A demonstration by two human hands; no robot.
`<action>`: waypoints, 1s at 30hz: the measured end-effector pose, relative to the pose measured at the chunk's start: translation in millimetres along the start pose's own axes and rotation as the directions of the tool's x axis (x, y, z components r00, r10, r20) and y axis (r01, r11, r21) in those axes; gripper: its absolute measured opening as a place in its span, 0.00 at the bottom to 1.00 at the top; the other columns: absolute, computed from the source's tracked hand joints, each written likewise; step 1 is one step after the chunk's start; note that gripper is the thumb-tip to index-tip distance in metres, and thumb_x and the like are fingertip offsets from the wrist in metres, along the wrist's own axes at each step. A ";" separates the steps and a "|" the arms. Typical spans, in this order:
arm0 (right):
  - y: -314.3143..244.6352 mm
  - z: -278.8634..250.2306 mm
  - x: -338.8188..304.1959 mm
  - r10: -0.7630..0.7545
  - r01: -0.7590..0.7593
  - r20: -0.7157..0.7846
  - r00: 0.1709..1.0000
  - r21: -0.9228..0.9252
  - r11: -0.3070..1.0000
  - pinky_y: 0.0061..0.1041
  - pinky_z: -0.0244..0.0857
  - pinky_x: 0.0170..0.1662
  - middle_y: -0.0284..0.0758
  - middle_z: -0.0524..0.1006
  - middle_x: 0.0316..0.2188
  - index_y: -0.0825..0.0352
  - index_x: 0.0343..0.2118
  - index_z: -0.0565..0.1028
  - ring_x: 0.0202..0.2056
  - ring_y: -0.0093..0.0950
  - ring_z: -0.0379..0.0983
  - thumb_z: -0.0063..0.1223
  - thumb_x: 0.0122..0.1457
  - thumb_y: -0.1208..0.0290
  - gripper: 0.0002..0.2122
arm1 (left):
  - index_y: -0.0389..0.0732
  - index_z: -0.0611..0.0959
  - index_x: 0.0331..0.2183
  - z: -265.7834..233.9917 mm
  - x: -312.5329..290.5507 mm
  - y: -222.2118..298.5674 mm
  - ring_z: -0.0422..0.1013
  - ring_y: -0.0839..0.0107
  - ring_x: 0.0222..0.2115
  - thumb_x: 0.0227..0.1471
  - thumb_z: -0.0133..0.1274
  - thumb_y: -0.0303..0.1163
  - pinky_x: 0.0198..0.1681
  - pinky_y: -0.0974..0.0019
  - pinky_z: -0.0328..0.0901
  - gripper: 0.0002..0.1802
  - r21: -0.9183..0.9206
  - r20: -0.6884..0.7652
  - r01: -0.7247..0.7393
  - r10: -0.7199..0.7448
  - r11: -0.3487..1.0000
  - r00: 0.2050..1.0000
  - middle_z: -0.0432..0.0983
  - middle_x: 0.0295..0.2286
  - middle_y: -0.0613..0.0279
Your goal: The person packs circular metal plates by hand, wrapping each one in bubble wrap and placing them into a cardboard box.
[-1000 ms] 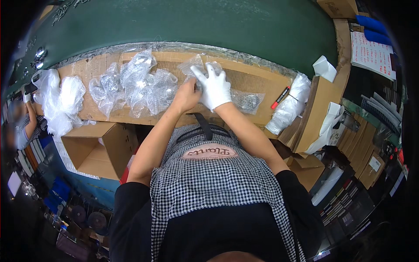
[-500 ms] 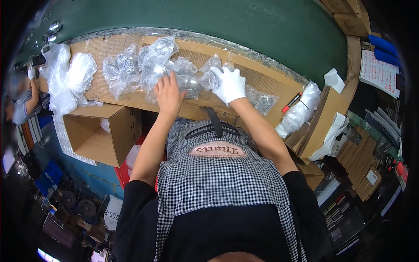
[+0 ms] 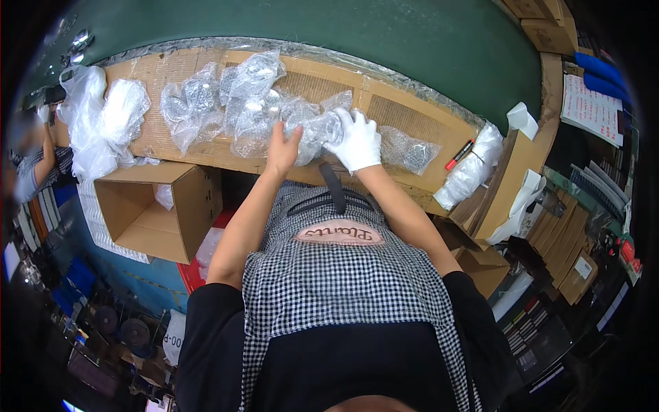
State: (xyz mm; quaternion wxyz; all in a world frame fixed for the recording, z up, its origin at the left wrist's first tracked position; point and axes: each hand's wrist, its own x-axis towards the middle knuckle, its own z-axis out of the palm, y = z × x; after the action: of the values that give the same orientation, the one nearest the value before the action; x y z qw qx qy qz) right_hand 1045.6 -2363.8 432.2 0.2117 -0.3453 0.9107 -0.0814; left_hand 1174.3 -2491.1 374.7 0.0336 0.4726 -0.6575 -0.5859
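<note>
Between my two hands is a clear bubble-wrap bundle (image 3: 314, 132), held just above the cardboard-covered bench. Bare, my left hand (image 3: 281, 149) grips its left end, thumb on the near side and the other fingers partly hidden. My right hand (image 3: 355, 143), in a white glove, closes on the right end. What the bundle contains cannot be made out. More bubble-wrapped pieces (image 3: 252, 79) lie just beyond and left of my left hand, with another group (image 3: 192, 110) farther left. A flat bubble-wrap bag (image 3: 410, 150) rests to the right of my glove.
An open cardboard box (image 3: 147, 213) stands at the bench's left front, below white plastic bags (image 3: 103, 123). To the right are a red-and-black marker (image 3: 459, 155) and a white plastic roll (image 3: 470, 168). Another person (image 3: 42, 158) works at far left.
My left hand has turned and moved slightly right to grip the bundle's end. My gloved hand has shifted a little left and nearer, and the bundle is now stretched between both hands.
</note>
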 end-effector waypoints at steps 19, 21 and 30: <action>4.3 5.4 15.5 0.161 -0.152 -0.056 0.985 0.139 0.978 0.44 0.68 0.42 0.40 0.70 0.47 0.52 0.53 0.66 0.43 0.46 0.69 0.63 0.40 0.50 0.34 | 0.30 0.70 0.38 12.0 2.7 35.2 0.71 0.43 0.37 0.43 0.61 0.37 0.41 0.51 0.66 0.25 0.303 0.071 -0.307 0.300 0.902 0.951 0.74 0.34 0.36; 0.8 3.8 11.1 0.050 -0.050 0.011 0.999 0.101 0.994 0.45 0.68 0.41 0.39 0.69 0.49 0.51 0.53 0.65 0.43 0.46 0.69 0.63 0.40 0.51 0.33 | 0.32 0.69 0.41 13.2 8.1 39.9 0.71 0.40 0.35 0.43 0.59 0.32 0.39 0.49 0.66 0.24 0.367 0.078 -0.346 0.342 0.863 0.936 0.74 0.33 0.35; -34.0 -9.4 29.2 -0.154 0.170 0.116 0.981 -0.144 0.975 0.44 0.72 0.38 0.36 0.56 0.62 0.32 0.59 0.57 0.40 0.45 0.73 0.59 0.46 0.61 0.36 | 0.33 0.63 0.45 3.3 17.4 41.6 0.74 0.44 0.28 0.42 0.49 0.21 0.30 0.49 0.69 0.25 0.647 0.313 -0.387 0.233 0.658 0.921 0.76 0.28 0.39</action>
State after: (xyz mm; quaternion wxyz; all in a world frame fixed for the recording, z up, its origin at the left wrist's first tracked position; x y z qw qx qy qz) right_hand 1042.1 -2408.6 441.1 0.2244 -0.4376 0.8707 -0.0103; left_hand 1138.5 -2505.8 398.2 -0.1142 0.2679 -0.8998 -0.3248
